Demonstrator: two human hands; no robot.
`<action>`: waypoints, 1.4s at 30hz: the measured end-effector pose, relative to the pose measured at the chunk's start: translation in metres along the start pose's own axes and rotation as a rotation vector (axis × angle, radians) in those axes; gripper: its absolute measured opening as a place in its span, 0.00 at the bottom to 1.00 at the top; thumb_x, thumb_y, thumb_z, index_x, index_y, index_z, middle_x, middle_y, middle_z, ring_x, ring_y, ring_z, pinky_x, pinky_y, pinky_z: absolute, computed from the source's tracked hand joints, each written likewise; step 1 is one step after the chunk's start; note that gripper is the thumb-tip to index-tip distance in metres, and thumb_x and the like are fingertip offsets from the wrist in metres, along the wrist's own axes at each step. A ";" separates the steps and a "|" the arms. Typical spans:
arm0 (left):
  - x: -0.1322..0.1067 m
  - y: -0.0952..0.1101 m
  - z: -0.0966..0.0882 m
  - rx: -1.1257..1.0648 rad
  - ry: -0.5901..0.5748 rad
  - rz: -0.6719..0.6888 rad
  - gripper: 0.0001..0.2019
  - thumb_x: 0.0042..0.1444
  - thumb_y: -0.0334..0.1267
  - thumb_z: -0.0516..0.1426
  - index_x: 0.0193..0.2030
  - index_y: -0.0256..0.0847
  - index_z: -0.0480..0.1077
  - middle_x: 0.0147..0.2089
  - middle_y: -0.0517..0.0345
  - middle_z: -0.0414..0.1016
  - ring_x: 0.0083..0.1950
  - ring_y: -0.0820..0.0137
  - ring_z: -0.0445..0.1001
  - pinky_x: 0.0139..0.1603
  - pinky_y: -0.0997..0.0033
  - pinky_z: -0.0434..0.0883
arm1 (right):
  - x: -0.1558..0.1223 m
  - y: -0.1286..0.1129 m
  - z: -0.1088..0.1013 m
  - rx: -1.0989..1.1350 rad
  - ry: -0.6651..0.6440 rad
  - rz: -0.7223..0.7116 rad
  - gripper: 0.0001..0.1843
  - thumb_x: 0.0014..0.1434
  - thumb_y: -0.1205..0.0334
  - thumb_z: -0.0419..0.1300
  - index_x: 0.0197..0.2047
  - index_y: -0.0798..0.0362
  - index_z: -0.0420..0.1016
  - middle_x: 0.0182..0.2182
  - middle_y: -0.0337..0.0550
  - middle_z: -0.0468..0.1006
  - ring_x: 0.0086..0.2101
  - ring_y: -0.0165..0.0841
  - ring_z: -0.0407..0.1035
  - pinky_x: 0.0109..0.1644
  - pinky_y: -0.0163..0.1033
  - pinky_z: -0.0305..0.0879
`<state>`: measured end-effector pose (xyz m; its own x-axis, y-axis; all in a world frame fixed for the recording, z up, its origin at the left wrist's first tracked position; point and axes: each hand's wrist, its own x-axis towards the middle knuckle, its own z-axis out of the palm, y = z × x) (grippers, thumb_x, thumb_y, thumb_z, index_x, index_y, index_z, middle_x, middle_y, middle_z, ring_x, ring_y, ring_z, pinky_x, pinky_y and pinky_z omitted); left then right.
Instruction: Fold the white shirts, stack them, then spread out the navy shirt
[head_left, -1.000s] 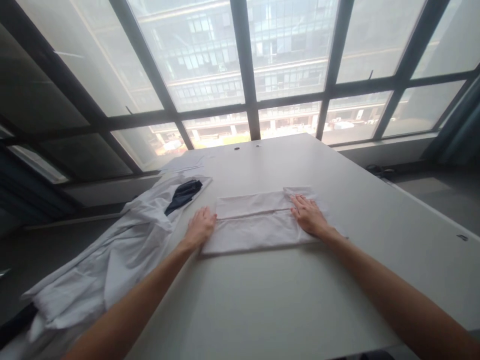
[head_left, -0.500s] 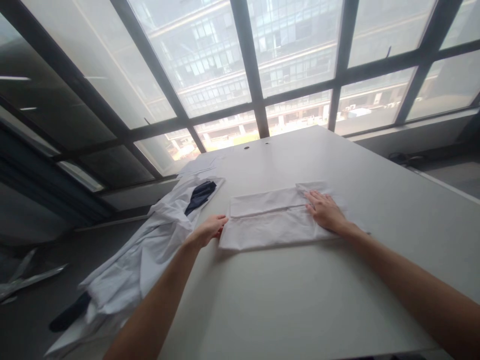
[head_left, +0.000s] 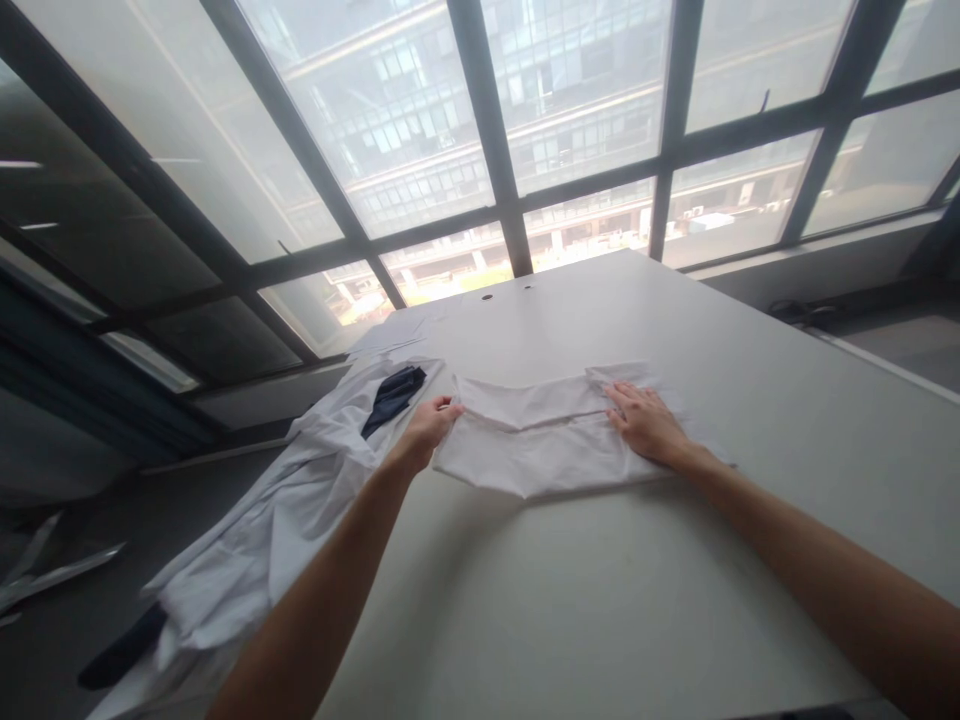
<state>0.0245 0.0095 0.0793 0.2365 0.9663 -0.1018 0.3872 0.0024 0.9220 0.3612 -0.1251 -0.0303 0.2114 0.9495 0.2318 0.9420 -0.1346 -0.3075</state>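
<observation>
- Now the left hand [head_left: 429,424] pinches the left edge of the folded cloth [head_left: 544,450], raised off the table [head_left: 600,600].
- Right hand [head_left: 646,424] lies flat, fingers spread, pressing the cloth's right end.
- White pile [head_left: 285,510] with dark fabric [head_left: 391,397] drapes the table's left edge.

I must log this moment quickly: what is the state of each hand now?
Left hand: closed, pinching the left end of the folded white cloth and lifting it.
Right hand: open, flat, pressing the cloth's right end.

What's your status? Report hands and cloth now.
Left hand pinching folded white cloth at its left end. Right hand flat on it. Garment pile alongside.
</observation>
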 end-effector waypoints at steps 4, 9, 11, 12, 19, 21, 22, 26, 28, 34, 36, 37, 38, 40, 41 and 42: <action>0.002 0.034 0.025 0.020 0.004 0.104 0.14 0.45 0.40 0.66 0.38 0.35 0.75 0.31 0.55 0.79 0.27 0.70 0.74 0.28 0.74 0.69 | -0.001 0.000 -0.001 0.006 -0.003 0.004 0.30 0.70 0.57 0.48 0.71 0.57 0.63 0.70 0.56 0.61 0.70 0.45 0.53 0.73 0.56 0.44; 0.000 0.058 0.083 0.228 -0.002 0.216 0.08 0.52 0.34 0.61 0.39 0.36 0.75 0.32 0.54 0.79 0.28 0.71 0.73 0.27 0.75 0.66 | -0.001 -0.003 -0.004 0.020 -0.028 0.015 0.30 0.71 0.57 0.48 0.72 0.58 0.62 0.71 0.57 0.59 0.70 0.45 0.52 0.74 0.54 0.43; -0.003 0.055 0.113 0.329 -0.014 0.278 0.10 0.54 0.35 0.62 0.43 0.36 0.75 0.33 0.54 0.79 0.29 0.71 0.74 0.28 0.75 0.66 | 0.000 -0.004 -0.004 0.026 -0.031 0.018 0.30 0.70 0.57 0.48 0.72 0.57 0.62 0.71 0.56 0.59 0.70 0.46 0.52 0.74 0.55 0.42; -0.005 0.050 0.128 0.371 -0.035 0.305 0.11 0.56 0.36 0.62 0.46 0.35 0.75 0.33 0.53 0.79 0.29 0.71 0.74 0.29 0.75 0.67 | 0.000 -0.004 -0.004 0.028 -0.030 0.018 0.30 0.70 0.57 0.49 0.72 0.57 0.62 0.71 0.57 0.59 0.70 0.46 0.52 0.74 0.55 0.42; 0.000 0.009 0.176 0.420 -0.358 0.394 0.16 0.68 0.36 0.50 0.57 0.36 0.73 0.41 0.50 0.82 0.35 0.68 0.81 0.41 0.68 0.77 | -0.001 -0.006 -0.005 0.039 -0.006 0.008 0.29 0.70 0.58 0.47 0.71 0.57 0.64 0.70 0.56 0.61 0.70 0.46 0.53 0.73 0.55 0.44; 0.010 0.005 0.167 0.512 -0.189 0.534 0.17 0.66 0.31 0.50 0.55 0.37 0.76 0.51 0.48 0.81 0.51 0.65 0.80 0.57 0.65 0.74 | 0.000 -0.006 -0.006 0.050 -0.009 0.008 0.29 0.71 0.60 0.45 0.71 0.57 0.63 0.71 0.55 0.61 0.70 0.45 0.53 0.73 0.55 0.43; 0.014 0.002 0.163 0.576 -0.118 0.593 0.18 0.66 0.31 0.50 0.58 0.37 0.74 0.57 0.47 0.79 0.59 0.63 0.76 0.64 0.63 0.69 | 0.000 -0.006 -0.006 0.055 -0.008 0.013 0.29 0.71 0.60 0.44 0.71 0.56 0.63 0.71 0.54 0.61 0.70 0.44 0.53 0.73 0.55 0.43; 0.023 -0.012 0.161 0.868 -0.167 0.632 0.27 0.71 0.45 0.48 0.74 0.40 0.58 0.76 0.46 0.55 0.77 0.53 0.51 0.74 0.44 0.51 | 0.000 -0.007 -0.004 0.043 -0.005 0.028 0.30 0.71 0.59 0.43 0.73 0.55 0.60 0.72 0.53 0.58 0.71 0.44 0.51 0.74 0.56 0.43; 0.021 -0.020 0.167 0.980 -0.240 0.612 0.31 0.71 0.54 0.44 0.76 0.44 0.53 0.79 0.49 0.46 0.79 0.49 0.43 0.74 0.36 0.46 | 0.000 -0.006 -0.003 0.024 -0.020 0.009 0.30 0.72 0.58 0.43 0.73 0.56 0.58 0.73 0.53 0.56 0.72 0.44 0.48 0.74 0.57 0.42; 0.026 -0.015 0.175 1.073 -0.271 0.638 0.31 0.71 0.57 0.41 0.77 0.49 0.52 0.79 0.50 0.46 0.79 0.49 0.42 0.73 0.33 0.46 | 0.001 -0.008 -0.007 0.001 -0.035 -0.011 0.29 0.72 0.58 0.44 0.73 0.56 0.60 0.73 0.54 0.56 0.72 0.45 0.47 0.73 0.61 0.40; 0.033 -0.009 0.176 1.058 -0.263 0.720 0.29 0.72 0.53 0.42 0.77 0.48 0.51 0.79 0.51 0.47 0.79 0.51 0.41 0.73 0.34 0.44 | -0.003 -0.018 -0.014 0.020 0.008 -0.046 0.28 0.72 0.59 0.45 0.71 0.56 0.62 0.72 0.55 0.56 0.72 0.44 0.47 0.73 0.60 0.41; 0.036 -0.007 0.176 1.053 -0.277 0.755 0.29 0.72 0.51 0.42 0.77 0.48 0.51 0.79 0.51 0.47 0.79 0.52 0.40 0.74 0.34 0.44 | -0.007 -0.026 -0.018 0.036 0.033 -0.088 0.28 0.72 0.59 0.45 0.71 0.57 0.62 0.72 0.55 0.57 0.72 0.43 0.47 0.73 0.58 0.42; 0.039 -0.007 0.177 1.050 -0.305 0.783 0.29 0.72 0.49 0.42 0.77 0.48 0.50 0.79 0.52 0.47 0.79 0.53 0.40 0.74 0.35 0.44 | -0.012 -0.035 -0.022 0.057 0.057 -0.141 0.27 0.72 0.59 0.46 0.70 0.57 0.63 0.72 0.55 0.58 0.71 0.43 0.48 0.73 0.57 0.43; 0.044 -0.010 0.180 1.042 -0.347 0.817 0.28 0.72 0.47 0.43 0.77 0.47 0.51 0.79 0.52 0.47 0.80 0.54 0.39 0.74 0.38 0.44 | -0.027 -0.057 -0.030 0.105 0.093 -0.244 0.25 0.71 0.60 0.50 0.67 0.56 0.67 0.68 0.56 0.65 0.68 0.43 0.55 0.71 0.54 0.49; 0.045 -0.013 0.182 1.030 -0.345 0.830 0.28 0.72 0.47 0.43 0.77 0.46 0.51 0.79 0.51 0.47 0.80 0.55 0.39 0.75 0.39 0.44 | -0.035 -0.069 -0.032 0.126 0.108 -0.272 0.22 0.70 0.62 0.52 0.64 0.56 0.70 0.64 0.56 0.70 0.64 0.43 0.61 0.69 0.52 0.54; 0.046 -0.015 0.183 1.012 -0.334 0.842 0.28 0.73 0.48 0.43 0.77 0.46 0.50 0.79 0.51 0.47 0.80 0.55 0.39 0.75 0.40 0.44 | -0.044 -0.080 -0.034 0.147 0.117 -0.283 0.18 0.69 0.64 0.52 0.58 0.56 0.74 0.58 0.54 0.76 0.59 0.42 0.67 0.65 0.49 0.59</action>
<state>0.1927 0.0067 -0.0081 0.8712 0.4725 0.1328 0.4646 -0.8812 0.0877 0.2856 -0.1655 0.0151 -0.0168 0.9030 0.4292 0.9218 0.1803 -0.3433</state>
